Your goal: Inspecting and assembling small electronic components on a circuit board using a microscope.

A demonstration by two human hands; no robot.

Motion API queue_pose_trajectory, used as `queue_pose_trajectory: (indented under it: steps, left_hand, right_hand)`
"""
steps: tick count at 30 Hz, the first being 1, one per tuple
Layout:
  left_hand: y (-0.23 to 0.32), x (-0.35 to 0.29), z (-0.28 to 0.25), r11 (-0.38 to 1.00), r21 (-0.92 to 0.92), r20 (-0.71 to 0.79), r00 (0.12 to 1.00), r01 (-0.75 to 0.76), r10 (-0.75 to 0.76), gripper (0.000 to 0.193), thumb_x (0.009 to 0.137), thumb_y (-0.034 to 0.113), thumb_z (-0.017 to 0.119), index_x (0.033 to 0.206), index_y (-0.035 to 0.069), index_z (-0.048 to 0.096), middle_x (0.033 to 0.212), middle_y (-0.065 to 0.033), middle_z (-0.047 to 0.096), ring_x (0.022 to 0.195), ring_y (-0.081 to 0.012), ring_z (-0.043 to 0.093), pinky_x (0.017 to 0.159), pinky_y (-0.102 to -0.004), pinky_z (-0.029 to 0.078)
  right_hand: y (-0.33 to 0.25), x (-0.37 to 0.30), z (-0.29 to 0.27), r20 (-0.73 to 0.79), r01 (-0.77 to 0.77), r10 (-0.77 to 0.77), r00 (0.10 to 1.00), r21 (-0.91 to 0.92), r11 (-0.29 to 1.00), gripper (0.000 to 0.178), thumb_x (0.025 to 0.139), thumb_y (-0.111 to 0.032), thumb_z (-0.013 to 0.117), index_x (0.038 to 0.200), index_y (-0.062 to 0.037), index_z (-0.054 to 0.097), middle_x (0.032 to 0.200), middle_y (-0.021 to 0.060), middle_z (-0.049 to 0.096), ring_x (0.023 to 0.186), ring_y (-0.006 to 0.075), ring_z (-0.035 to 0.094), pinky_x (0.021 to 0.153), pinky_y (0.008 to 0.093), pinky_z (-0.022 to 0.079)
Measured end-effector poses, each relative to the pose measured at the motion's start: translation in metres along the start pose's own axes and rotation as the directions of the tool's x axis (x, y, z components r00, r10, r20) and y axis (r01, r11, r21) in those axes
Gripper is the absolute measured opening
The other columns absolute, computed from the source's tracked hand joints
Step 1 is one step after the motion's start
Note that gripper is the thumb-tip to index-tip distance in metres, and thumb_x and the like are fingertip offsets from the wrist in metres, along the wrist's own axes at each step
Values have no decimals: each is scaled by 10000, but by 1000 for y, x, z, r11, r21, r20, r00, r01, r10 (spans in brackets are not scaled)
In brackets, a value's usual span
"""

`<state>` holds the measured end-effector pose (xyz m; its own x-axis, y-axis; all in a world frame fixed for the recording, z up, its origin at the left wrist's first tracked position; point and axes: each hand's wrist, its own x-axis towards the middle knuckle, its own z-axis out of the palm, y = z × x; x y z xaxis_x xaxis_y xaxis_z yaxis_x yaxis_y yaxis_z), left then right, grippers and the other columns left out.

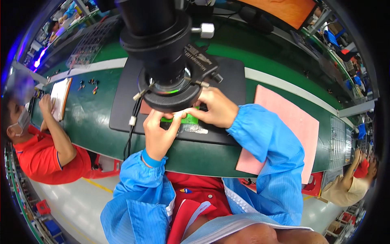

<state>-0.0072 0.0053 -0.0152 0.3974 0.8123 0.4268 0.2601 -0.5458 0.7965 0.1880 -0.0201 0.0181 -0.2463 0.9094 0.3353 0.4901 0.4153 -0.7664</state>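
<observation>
Under the black microscope head (168, 91), my two hands meet over a bright green piece (190, 119). My left hand (159, 132) pinches with thumb and fingertips at the green piece's left end; what lies between them is too small to tell. From the right, my right hand (217, 107) reaches in with bent fingers, its thumb touching near the left fingertips; the microscope hides part of its grip. Just below the green piece lies a crinkled clear plastic bag (194, 129). A reddish-brown flat piece (145, 107) shows left of it on the black base (126, 95).
A pink sheet (286, 130) lies to the right on the green table (191, 156). Black cables (132, 126) hang by the base's left side. Small parts (94, 87) sit farther left. A co-worker (48, 150) with a clipboard (61, 97) is at left; another person (349, 183) is at right.
</observation>
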Motion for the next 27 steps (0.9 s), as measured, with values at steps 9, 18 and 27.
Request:
queue_pose_trajectory:
  steps: [9, 18, 27]
  left_hand:
    - [6, 7, 2, 923, 351, 0, 985, -161, 172, 128, 765, 106, 708, 872, 61, 654, 878, -99, 632, 839, -301, 591, 752, -405, 416]
    - [0, 2, 5, 950, 305, -62, 994, -70, 93, 161, 733, 107, 736, 864, 49, 663, 838, -105, 634, 787, -306, 589, 731, -398, 433]
    - [1, 3, 7, 950, 303, -68, 992, -78, 103, 147, 717, 104, 740, 827, 52, 657, 792, -93, 616, 759, -296, 582, 715, -400, 440]
  right_hand:
    - [13, -7, 13, -57, 28, -46, 997, -289, 957, 275, 767, -81, 650, 1039, -78, 609, 1067, 156, 585, 1025, 379, 542, 871, 452, 460]
    - [8, -8, 11, -89, -53, 33, 995, -233, 971, 131, 824, -113, 601, 905, -38, 533, 931, 113, 525, 878, 322, 568, 720, 426, 467]
    - [19, -10, 8, -20, 2, -7, 1000, -227, 974, 265, 781, -103, 626, 1035, -56, 568, 865, 118, 531, 753, 272, 587, 668, 397, 495]
